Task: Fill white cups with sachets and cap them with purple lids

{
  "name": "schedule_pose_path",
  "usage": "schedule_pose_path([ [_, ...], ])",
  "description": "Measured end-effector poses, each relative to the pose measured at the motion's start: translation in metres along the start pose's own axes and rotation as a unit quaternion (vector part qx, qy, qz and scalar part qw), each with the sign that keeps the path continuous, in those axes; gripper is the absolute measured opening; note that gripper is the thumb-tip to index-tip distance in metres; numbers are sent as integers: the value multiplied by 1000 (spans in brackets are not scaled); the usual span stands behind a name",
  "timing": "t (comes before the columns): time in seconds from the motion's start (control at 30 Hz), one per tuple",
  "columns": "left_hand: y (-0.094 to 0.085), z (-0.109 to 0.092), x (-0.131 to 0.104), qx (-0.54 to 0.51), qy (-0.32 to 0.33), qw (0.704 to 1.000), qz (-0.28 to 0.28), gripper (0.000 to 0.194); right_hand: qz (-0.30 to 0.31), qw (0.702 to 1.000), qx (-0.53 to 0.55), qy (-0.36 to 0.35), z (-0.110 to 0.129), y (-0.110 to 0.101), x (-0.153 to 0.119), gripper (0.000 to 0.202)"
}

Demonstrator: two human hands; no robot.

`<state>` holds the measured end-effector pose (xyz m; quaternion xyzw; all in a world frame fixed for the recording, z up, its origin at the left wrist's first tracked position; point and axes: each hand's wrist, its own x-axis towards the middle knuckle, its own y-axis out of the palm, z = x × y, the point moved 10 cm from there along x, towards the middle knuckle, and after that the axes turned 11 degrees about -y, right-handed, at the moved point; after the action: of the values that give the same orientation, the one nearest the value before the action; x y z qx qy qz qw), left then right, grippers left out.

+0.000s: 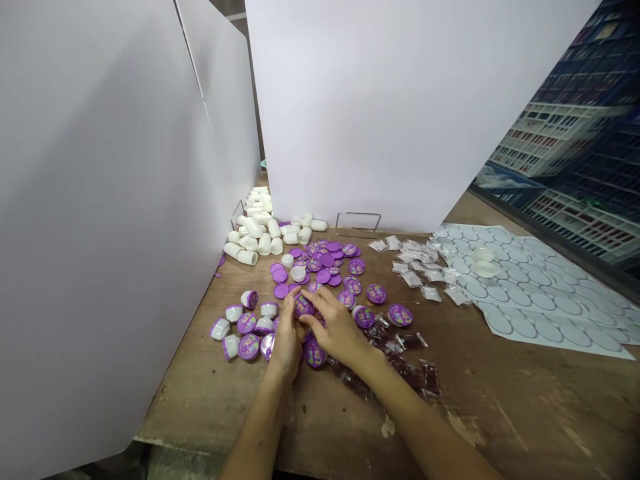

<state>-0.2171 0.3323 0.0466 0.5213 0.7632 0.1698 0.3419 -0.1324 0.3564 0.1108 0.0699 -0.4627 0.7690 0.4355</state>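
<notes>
Between my left hand point(286, 341) and my right hand point(344, 331) is a small tub with a purple printed lid point(303, 305). The fingers of both hands close round its rim, and its underside is hidden. Several lidded white tubs point(249, 346) lie left of my left hand, some on their sides. More purple-lidded tubs point(363, 317) sit to the right of my right hand. Loose purple lids point(327, 260) are spread just beyond my fingers, with an open white cup point(298, 273) among them. Dark red clear packets point(407, 370) lie beside my right wrist.
White cups, some stacked, point(254, 227) pile up at the back left. Small white sachets point(413, 279) lie at the back right, near sheets printed with circles point(520, 293). White panels point(350, 113) wall the wooden table point(480, 413) at the back and left. Crates point(565, 140) stand beyond on the right.
</notes>
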Motion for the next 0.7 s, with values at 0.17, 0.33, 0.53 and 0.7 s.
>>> schedule_pose_path([
  [0.17, 5, 4, -5, 4, -40, 999, 23, 49, 19, 998, -55, -23, 8, -3, -1, 43],
  [0.33, 4, 11, -1, 55, -50, 997, 29, 65, 13, 996, -79, -38, 7, -3, -8, 50],
  [0.53, 7, -2, 1, 171, 30, 985, -7, 59, -55, 993, -91, -43, 2, -9, -7, 44],
  [0.7, 15, -22, -10, 196, 116, 973, -33, 41, -116, 988, -91, -48, 7, -24, -4, 38],
])
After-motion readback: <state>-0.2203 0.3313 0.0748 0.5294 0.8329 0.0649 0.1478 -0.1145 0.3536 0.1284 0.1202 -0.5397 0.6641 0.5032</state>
